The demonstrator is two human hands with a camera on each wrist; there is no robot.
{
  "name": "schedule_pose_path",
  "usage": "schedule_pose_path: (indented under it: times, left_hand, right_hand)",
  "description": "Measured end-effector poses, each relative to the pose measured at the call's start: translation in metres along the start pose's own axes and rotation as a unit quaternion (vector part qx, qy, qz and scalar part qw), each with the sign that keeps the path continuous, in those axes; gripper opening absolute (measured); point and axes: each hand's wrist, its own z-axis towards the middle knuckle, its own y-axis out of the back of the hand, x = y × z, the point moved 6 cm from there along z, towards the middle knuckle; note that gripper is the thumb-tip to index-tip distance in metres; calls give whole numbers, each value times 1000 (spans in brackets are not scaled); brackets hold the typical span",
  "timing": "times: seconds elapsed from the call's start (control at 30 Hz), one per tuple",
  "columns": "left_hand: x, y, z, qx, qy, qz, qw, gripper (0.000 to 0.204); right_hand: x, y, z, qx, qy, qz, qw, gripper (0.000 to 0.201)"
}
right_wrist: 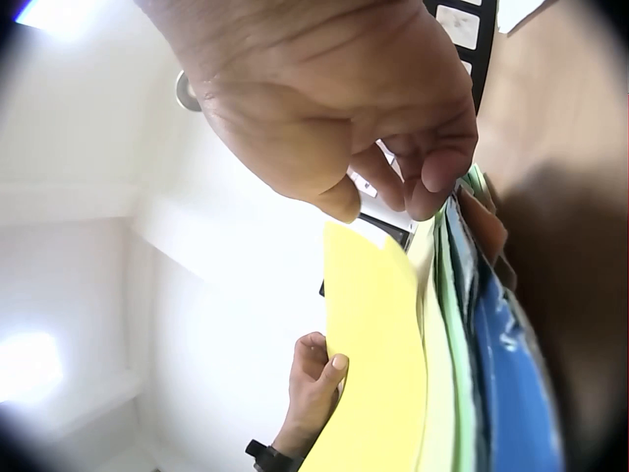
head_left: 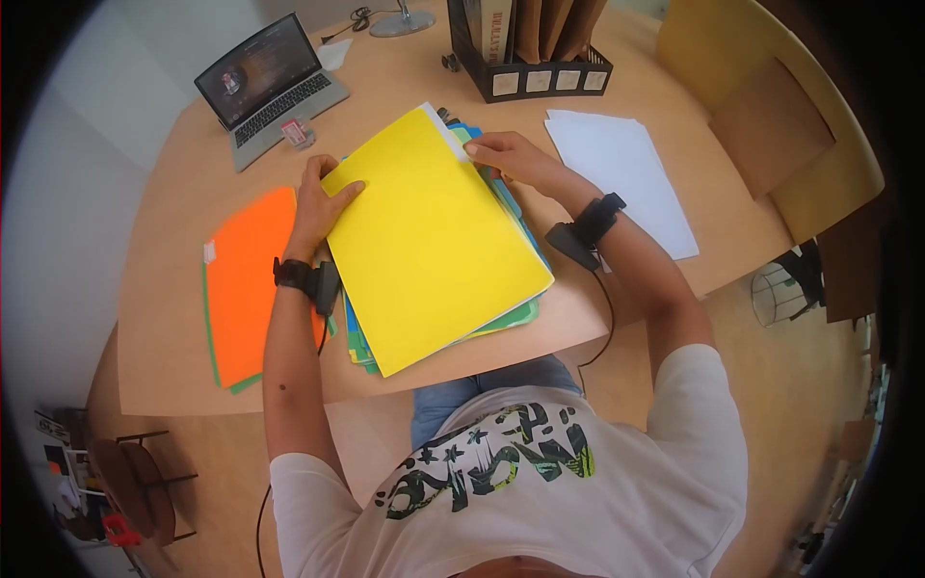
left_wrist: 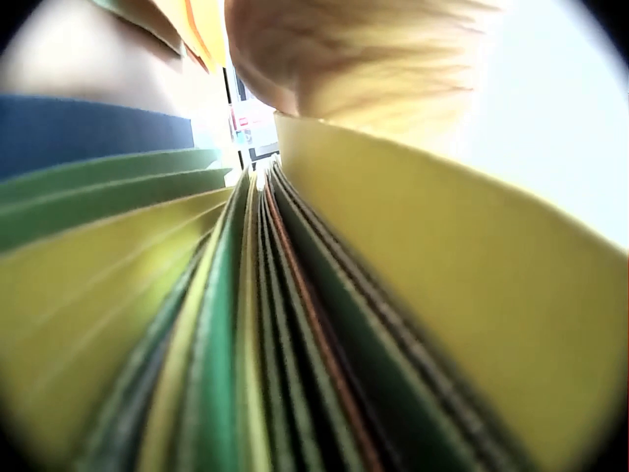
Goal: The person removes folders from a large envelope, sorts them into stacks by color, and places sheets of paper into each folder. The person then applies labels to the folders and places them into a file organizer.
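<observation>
A bright yellow folder with a white strip along its upper right edge lies tilted on top of a stack of coloured folders. My left hand grips its left edge, thumb laid over the top face. At the upper right edge, my right hand pinches the white strip, its other fingers curled beside the stack. Blue, green and yellow layers fan out below, their edges close up in the left wrist view. The left palm shows above the yellow folder there.
An orange folder on a green one lies to the left. White paper lies to the right. At the back stand a laptop, a small red-and-clear box and a black file rack. A yellow chair borders the right side.
</observation>
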Motion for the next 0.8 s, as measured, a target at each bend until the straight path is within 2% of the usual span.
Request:
schedule_pose_path:
  times: [0.1, 0.2, 0.3, 0.4, 0.5, 0.6, 0.7, 0.8]
  left_hand:
    - [-2, -1, 0, -4, 3, -49, 999, 46]
    - [-8, 0, -2, 3, 22, -51, 998, 44]
    - [-6, 0, -2, 2, 11, -37, 999, 44]
    - [1, -1, -2, 8, 21, -33, 999, 44]
    - [6, -2, -1, 14, 26, -36, 999, 43]
    - [7, -3, -1, 19, 35, -52, 998, 42]
    - [5, -4, -2, 25, 42, -64, 997, 42]
    - [3, -5, -2, 23, 44, -77, 996, 41]
  right_hand:
    - [-5, -4, 13, 45, -22, -16, 999, 36]
    - [-3, -4, 15, 2, -35, 33, 999, 31]
    - [-19, 4, 24, 26, -47, 119, 991, 28]
    - [-19, 5, 16, -37, -93, 159, 982, 26]
    - [-18, 3, 10, -38, -96, 122, 987, 27]
    - [4, -4, 0, -19, -66, 39, 997, 28]
    - [-4, -6, 12, 4, -58, 55, 997, 28]
    - [-15, -1, 21, -77, -81, 229, 967, 23]
